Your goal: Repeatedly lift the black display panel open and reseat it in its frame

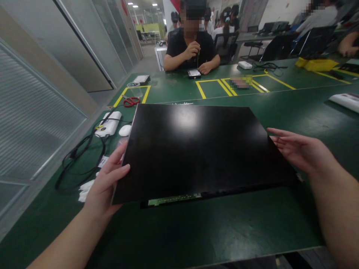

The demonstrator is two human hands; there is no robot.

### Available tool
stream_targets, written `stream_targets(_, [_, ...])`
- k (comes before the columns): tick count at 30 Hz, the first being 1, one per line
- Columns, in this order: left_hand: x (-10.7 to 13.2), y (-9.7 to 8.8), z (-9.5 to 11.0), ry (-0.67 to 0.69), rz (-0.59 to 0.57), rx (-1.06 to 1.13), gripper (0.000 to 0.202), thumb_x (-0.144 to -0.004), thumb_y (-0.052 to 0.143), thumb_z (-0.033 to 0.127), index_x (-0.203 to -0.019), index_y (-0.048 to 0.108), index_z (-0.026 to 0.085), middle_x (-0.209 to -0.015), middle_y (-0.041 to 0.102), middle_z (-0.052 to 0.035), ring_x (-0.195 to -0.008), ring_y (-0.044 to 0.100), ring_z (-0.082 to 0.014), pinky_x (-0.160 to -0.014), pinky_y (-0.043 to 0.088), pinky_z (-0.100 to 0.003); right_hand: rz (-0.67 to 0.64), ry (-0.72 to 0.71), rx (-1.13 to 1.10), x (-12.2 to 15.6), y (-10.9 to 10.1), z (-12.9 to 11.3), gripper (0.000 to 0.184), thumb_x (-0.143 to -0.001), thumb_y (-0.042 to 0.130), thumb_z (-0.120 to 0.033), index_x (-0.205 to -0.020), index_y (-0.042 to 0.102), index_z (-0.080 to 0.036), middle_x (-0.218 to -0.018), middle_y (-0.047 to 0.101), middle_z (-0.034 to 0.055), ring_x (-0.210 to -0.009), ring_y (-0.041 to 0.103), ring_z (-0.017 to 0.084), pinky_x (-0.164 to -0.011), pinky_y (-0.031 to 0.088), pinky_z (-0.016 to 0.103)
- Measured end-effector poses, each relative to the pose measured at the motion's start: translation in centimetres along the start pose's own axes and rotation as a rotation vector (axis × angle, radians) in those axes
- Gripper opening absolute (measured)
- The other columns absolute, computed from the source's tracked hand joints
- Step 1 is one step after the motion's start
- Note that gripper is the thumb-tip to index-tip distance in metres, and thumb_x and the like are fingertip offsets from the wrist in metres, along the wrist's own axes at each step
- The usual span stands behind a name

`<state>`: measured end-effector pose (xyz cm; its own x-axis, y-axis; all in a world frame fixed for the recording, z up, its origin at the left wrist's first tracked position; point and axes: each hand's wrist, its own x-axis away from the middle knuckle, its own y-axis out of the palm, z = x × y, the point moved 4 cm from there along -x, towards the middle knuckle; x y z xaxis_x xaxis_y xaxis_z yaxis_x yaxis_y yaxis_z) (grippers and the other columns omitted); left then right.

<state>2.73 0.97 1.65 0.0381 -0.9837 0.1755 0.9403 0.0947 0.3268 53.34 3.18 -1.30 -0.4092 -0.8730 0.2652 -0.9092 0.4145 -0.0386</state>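
A large black LCD panel [202,149] is tilted over the green table, its glossy face toward me. Along its near edge shows a strip of green circuit board [174,200]. My left hand [105,179] grips the panel's left edge, thumb on the face and fingers behind. At the right edge is my right hand [300,149], its fingers stretched out beside or against the panel and partly hidden by it. Whether those fingers bear any weight I cannot tell.
Left on the green table [224,228] lie black cables [81,157], a white device [109,123], a white mouse-like object [125,130] and red-handled scissors [131,102]. Across sits a person [193,48] working on a hard drive [194,73]. A white object [346,101] lies right.
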Motion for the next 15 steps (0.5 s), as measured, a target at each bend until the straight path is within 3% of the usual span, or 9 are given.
stream_targets(6, [-0.3,-0.1,-0.5,-0.002,0.033,-0.003,0.071,-0.078,0.09,0.022,-0.146,0.073,0.033,-0.144,0.079,-0.001,-0.141,0.067,-0.0368,-0.118,0.057,-0.042,0.089,-0.046,-0.055,0.0,0.0,-0.2,0.05,-0.066,0.065,-0.019,-0.115,0.071,-0.021,-0.096,0.082,0.0153,-0.094,0.082,0.027,-0.081,0.068,0.037])
stream_targets(11, [-0.7,-0.5,-1.6,-0.059,0.014,-0.03,0.071,-0.08,0.091,0.021,-0.147,0.071,0.034,-0.146,0.077,0.0001,-0.138,0.069,-0.0339,-0.115,0.058,-0.036,0.195,-0.026,0.025,1.0,0.5,-0.7,0.037,-0.066,0.067,-0.011,-0.102,0.074,-0.018,-0.083,0.081,0.012,-0.072,0.079,0.02,-0.064,0.064,0.025])
stream_targets(15, [-0.9,-0.2,-2.1,-0.103,-0.008,-0.028,0.075,-0.077,0.094,0.021,-0.147,0.071,0.035,-0.141,0.08,-0.0014,-0.135,0.071,-0.0362,-0.114,0.06,-0.041,0.227,-0.032,0.047,1.3,0.7,-1.0,0.032,-0.068,0.068,-0.01,-0.099,0.075,-0.019,-0.08,0.08,0.0101,-0.069,0.077,0.019,-0.061,0.063,0.022])
